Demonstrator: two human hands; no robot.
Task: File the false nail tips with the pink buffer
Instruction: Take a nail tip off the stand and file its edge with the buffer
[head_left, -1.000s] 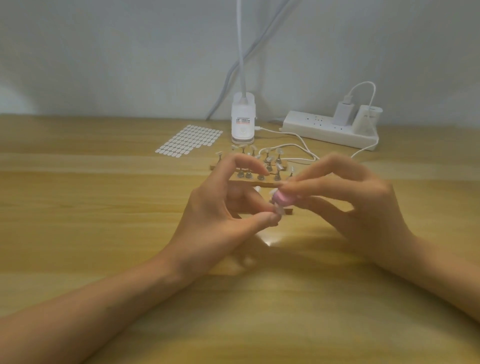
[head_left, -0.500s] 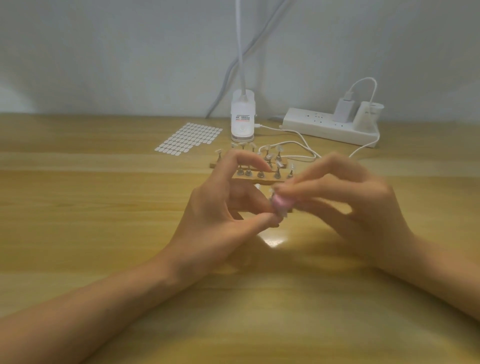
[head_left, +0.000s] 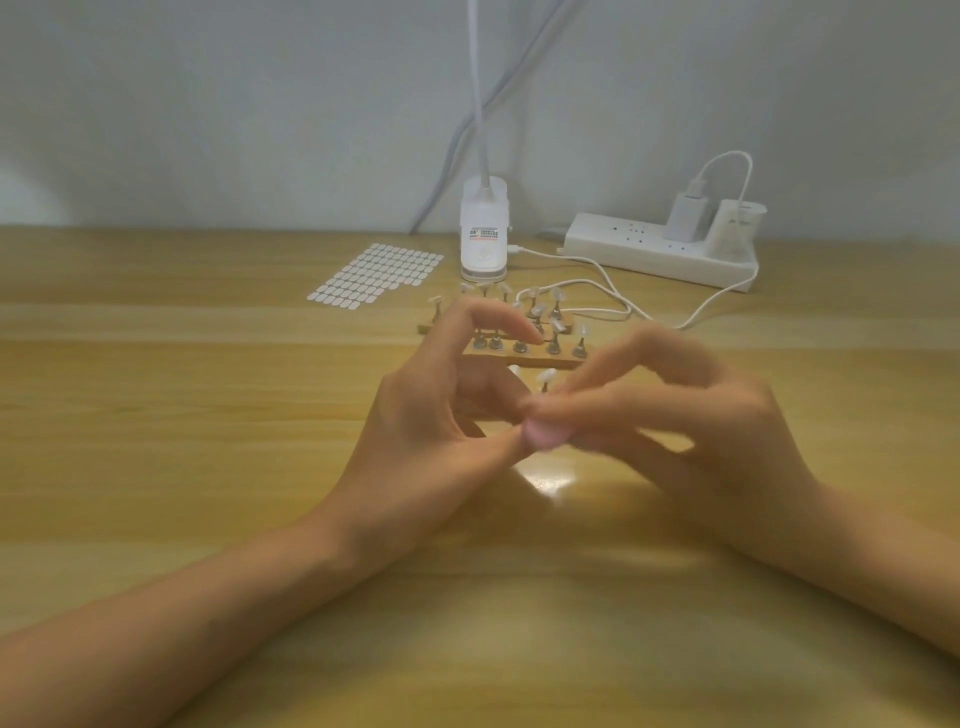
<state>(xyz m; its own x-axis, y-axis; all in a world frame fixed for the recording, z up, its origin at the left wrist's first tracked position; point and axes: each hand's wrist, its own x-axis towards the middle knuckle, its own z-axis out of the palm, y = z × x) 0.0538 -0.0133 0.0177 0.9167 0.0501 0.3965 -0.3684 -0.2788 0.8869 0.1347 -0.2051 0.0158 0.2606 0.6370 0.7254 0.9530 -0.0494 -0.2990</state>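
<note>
Wooden table (head_left: 156, 415) beneath pink buffer (head_left: 543, 434) (pale wall (head_left: 208, 104))

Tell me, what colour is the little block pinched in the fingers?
Pink. The buffer shows best in the head view, though it is blurred.

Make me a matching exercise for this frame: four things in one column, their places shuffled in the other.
1 pink buffer
2 sticker sheet
3 power strip
4 wooden stand

a back right, by the wall
b pinched in the right hand
c just behind the left hand
d flat, left of the lamp base

Pairs: 1-b, 2-d, 3-a, 4-c
</note>
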